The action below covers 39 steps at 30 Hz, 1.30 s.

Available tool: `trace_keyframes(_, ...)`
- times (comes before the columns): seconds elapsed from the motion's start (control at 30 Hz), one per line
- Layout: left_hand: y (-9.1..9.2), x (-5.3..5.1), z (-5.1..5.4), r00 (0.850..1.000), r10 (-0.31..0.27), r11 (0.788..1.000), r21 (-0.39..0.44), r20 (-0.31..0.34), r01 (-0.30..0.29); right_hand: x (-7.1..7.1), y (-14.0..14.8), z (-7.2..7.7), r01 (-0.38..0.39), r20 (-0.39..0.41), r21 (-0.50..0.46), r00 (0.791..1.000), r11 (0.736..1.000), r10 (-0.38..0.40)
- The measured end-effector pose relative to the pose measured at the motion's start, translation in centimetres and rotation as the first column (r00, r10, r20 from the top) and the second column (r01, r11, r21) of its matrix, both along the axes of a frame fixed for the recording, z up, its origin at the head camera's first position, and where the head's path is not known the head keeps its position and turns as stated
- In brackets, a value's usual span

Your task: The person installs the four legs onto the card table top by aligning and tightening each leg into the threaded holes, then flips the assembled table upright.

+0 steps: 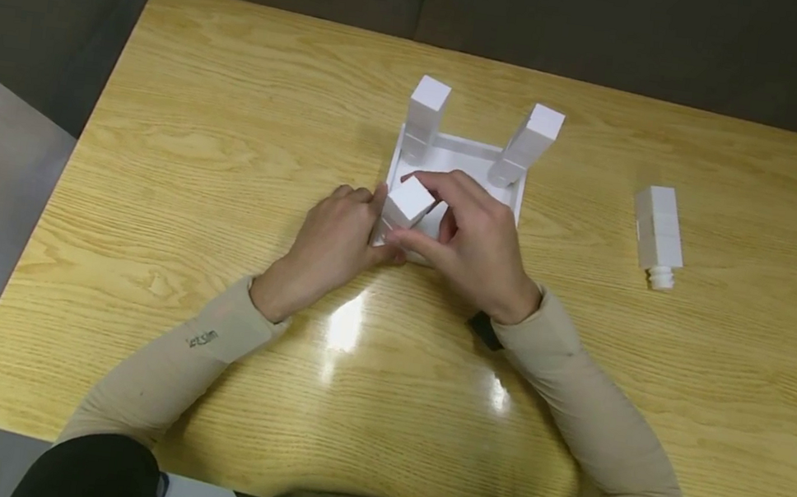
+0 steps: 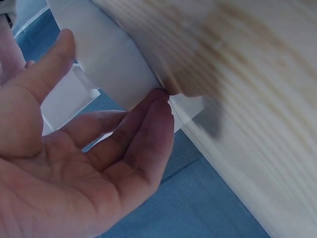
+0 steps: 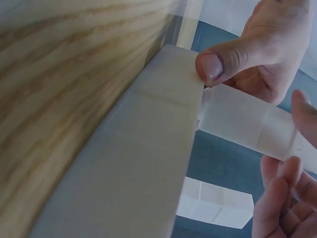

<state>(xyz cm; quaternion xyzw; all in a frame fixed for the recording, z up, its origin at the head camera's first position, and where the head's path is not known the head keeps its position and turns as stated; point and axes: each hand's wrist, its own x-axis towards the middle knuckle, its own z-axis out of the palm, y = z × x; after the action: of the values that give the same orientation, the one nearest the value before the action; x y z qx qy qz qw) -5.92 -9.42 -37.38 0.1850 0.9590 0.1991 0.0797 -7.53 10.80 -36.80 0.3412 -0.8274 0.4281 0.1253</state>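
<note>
A white square tabletop with a raised rim [image 1: 472,148] lies underside up on the table. My left hand [image 1: 333,232] grips its near left corner, thumb on the near side and fingers along the left side; the left wrist view shows fingertips [image 2: 159,99] at the panel's edge. Above that corner stands a square white table leg [image 1: 410,198], slightly tilted. My right hand [image 1: 478,233] holds this leg between thumb and fingers. The right wrist view shows the leg [image 3: 237,116] meeting the panel [image 3: 143,134]; the joint is partly hidden by the left thumb.
Two more white legs, one at the far left corner [image 1: 427,107] and one at the far right [image 1: 535,133], stand upright on the panel. Off to the right, a loose leg [image 1: 661,227] with a threaded end lies on the wooden table [image 1: 238,96].
</note>
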Motion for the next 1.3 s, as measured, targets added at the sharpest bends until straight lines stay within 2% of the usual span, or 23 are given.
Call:
trace_keyframes(0.3, 0.1, -0.1, -0.1, 1.000, 0.009, 1.000, 0.022, -0.006, -0.009, 0.0, 0.2, 0.6, 0.002, 0.066, -0.006, 0.998, 1.000, -0.001)
trace_keyframes(0.63, 0.0, -0.2, 0.0, 0.999, 0.007, 1.000, 0.018, 0.042, -0.008, 0.1, 0.8, 1.3, -0.032, 0.123, 0.022, 0.992, 0.999, 0.029)
trace_keyframes(0.93, 0.0, -0.2, 0.1, 0.999, 0.014, 1.000, 0.024, 0.050, -0.015, 0.1, 1.1, 1.5, -0.026, 0.209, 0.019, 0.978, 0.999, 0.021)
trace_keyframes(1.3, 0.1, -0.2, 0.1, 0.993, 0.045, 0.997, 0.053, 0.105, -0.051, 0.1, 0.9, 1.2, -0.016, 0.202, -0.023, 0.979, 1.000, 0.020)
